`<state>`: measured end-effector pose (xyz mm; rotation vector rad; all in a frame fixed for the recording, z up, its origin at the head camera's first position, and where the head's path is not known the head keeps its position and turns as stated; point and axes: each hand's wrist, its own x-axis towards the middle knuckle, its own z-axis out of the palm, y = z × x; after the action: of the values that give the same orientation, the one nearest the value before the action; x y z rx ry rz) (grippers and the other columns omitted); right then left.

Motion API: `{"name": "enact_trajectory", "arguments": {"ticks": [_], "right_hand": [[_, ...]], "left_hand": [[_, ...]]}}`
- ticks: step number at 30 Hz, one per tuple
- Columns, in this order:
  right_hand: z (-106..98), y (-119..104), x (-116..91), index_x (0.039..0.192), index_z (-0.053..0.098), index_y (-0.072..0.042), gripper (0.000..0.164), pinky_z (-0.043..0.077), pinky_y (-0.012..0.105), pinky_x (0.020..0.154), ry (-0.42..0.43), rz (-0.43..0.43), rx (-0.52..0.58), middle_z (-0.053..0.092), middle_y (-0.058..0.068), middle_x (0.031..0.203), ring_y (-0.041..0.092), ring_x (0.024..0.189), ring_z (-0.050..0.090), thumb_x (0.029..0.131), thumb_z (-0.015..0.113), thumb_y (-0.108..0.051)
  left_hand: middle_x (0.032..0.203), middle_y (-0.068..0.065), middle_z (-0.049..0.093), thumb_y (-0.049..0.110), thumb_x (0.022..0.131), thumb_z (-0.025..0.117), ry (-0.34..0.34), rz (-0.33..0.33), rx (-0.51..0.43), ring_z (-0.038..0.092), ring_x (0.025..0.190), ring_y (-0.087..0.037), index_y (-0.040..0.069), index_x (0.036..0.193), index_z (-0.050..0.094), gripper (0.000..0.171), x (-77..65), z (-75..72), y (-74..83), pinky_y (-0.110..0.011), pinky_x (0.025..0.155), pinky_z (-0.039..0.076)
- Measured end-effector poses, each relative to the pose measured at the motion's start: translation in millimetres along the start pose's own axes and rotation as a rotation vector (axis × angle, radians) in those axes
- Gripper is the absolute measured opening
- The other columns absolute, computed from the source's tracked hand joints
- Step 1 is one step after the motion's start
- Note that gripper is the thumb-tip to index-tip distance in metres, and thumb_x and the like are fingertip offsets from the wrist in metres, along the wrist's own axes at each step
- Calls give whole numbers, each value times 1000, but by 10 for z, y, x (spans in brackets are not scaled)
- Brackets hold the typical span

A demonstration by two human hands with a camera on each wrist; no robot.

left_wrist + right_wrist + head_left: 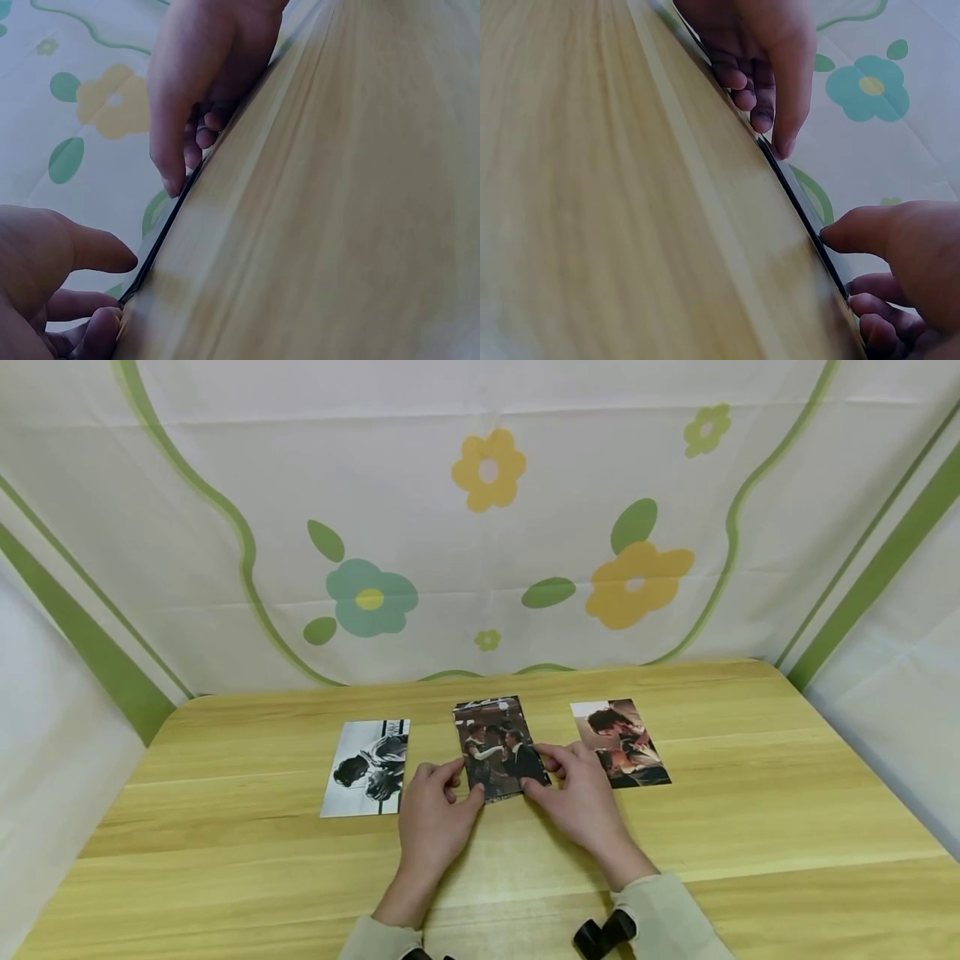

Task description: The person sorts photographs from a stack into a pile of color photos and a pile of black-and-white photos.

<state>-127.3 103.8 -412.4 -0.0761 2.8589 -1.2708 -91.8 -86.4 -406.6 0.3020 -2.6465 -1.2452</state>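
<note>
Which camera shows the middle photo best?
The head view: it looks down on the middle photo, so most of its printed face shows, with the left hand and right hand at its sides. Both wrist views catch it nearly edge-on, as a thin dark strip between the hands; its picture can't be read there.

On a yellow wooden table [225, 877] lie a flat black-and-white picture card [367, 768], a thin pile of dark picture cards [495, 747] and a flat brown-and-black picture card [624, 739].
</note>
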Motion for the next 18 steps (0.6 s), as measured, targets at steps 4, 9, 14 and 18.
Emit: {"name": "enact_trajectory", "arguments": {"ticks": [4,9,14,18], "right_hand": [[12,4,3,141,71,-12,53,42,35,85,3,2,-8,60,6,109,19,96,51,91,84,-25],[18,-5,-8,140,72,-12,52,43,36,85,7,-3,-1,61,6,110,19,96,53,91,84,-25],[23,-5,-8,141,71,-12,52,43,35,86,6,3,-3,61,6,110,19,97,53,92,84,-25],[24,-2,-10,141,71,-11,52,42,35,85,14,1,-11,61,6,110,19,96,52,92,84,-24]], "left_hand": [[95,-4,64,16,86,86,19,-8,-13,50,75,-9,5,128,78,44,1,5,-4,-27,68,38],[94,-3,65,15,86,86,32,-13,-15,50,74,-8,6,127,79,42,0,4,-15,-28,68,38],[93,-2,65,15,86,86,34,-18,-3,50,74,-8,6,126,79,42,9,20,-19,-27,68,37],[92,-2,65,18,86,85,35,-21,13,49,74,-10,7,127,79,43,12,55,-14,-27,67,36]]}}
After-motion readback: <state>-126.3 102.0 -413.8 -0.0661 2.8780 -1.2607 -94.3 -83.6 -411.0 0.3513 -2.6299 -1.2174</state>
